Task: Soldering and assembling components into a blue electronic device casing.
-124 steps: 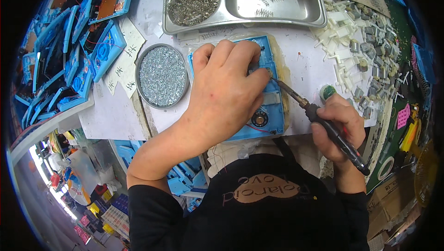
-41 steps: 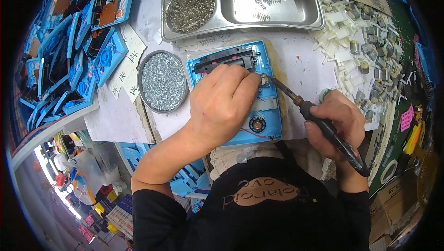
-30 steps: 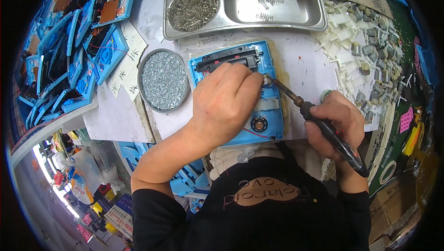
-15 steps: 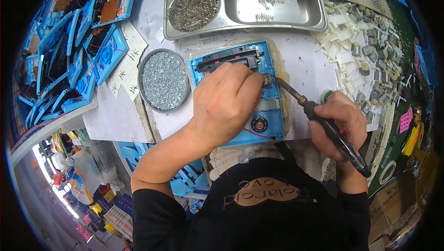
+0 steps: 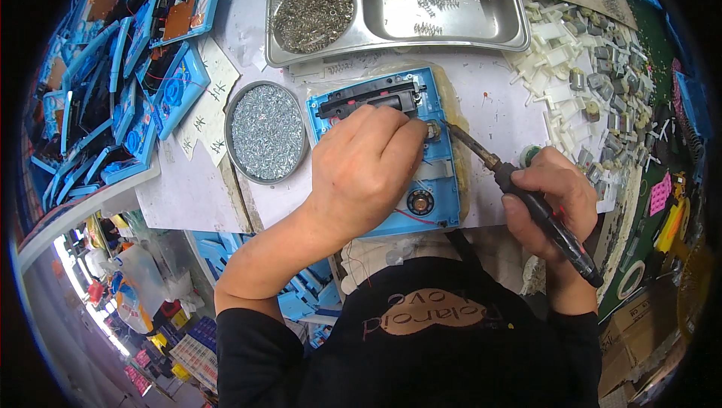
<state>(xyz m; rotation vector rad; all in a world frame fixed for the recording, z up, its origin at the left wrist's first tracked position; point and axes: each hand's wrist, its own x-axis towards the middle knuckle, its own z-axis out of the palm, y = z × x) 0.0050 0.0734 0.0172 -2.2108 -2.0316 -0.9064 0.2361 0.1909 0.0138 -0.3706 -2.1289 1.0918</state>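
Note:
A blue plastic housing point(image 5: 445, 209) lies on the white work surface in front of me. Inside it are a black plastic mechanism point(image 5: 398, 97), a small metal motor point(image 5: 433, 131) and a round speaker-like part point(image 5: 420, 201). My left hand point(image 5: 368, 163) rests over the housing, its fingers pinched together beside the motor; whatever they grip is hidden. In my right hand point(image 5: 565, 196) is a soldering iron point(image 5: 555, 231), gripped by its black handle. Its tip reaches in from the right and appears to touch the motor's edge.
A round dish of small screws point(image 5: 266, 131) stands left of the housing. Behind lies a metal tray point(image 5: 444, 41) with springs. White plastic parts and small motors point(image 5: 602, 88) are heaped at right. Blue housings point(image 5: 124, 100) pile up at far left. A green-rimmed solder-like spool point(image 5: 529, 155) sits behind my right hand.
Almost nothing differs. My left hand has shifted very slightly left, while the soldering iron stays at the motor.

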